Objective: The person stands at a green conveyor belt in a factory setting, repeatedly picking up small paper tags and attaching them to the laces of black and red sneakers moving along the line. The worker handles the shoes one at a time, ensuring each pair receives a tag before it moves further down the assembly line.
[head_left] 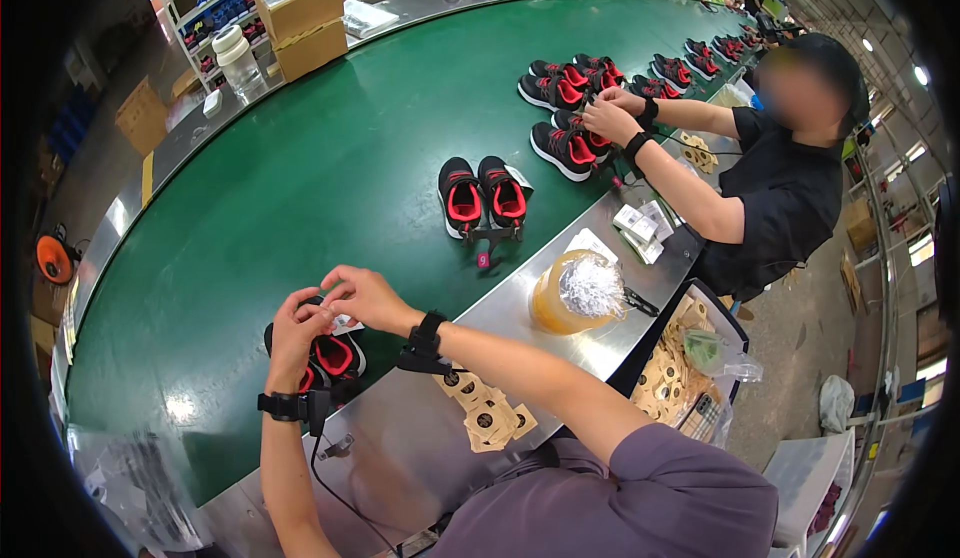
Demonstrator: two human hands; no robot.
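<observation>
Curling over the table's [230,443] near edge, the left hand [298,326] held its fingers bent and drawn together, the tips close to those of the other hand. Beneath lay a pair of black-and-red sneakers [338,355], partly covered by the hands, with a white slip [347,324] showing beside the fingers. The right hand [368,300] reached in from the right, thumb and forefinger nearly meeting in a loose pinch; whether either hand gripped anything thin could not be told.

Such close fingertip work seemed best done with the wrists low and steady, one hand bracing while the other made the fine movement. The cord [335,493] hanging from the left wristband [285,406] was better held clear of the shoes, and the slip left uncreased.

Tan card tags [487,418] lay in a loose pile within easy reach of the right forearm. Beyond, another pair of sneakers [482,198] stood side by side, a black hanger [492,233] with a pink label at their heels: probably a useful pattern for neat alignment. Farther right stood a yellowish tub [560,303] of white strands, then a co-worker [790,178] handling more sneakers.
</observation>
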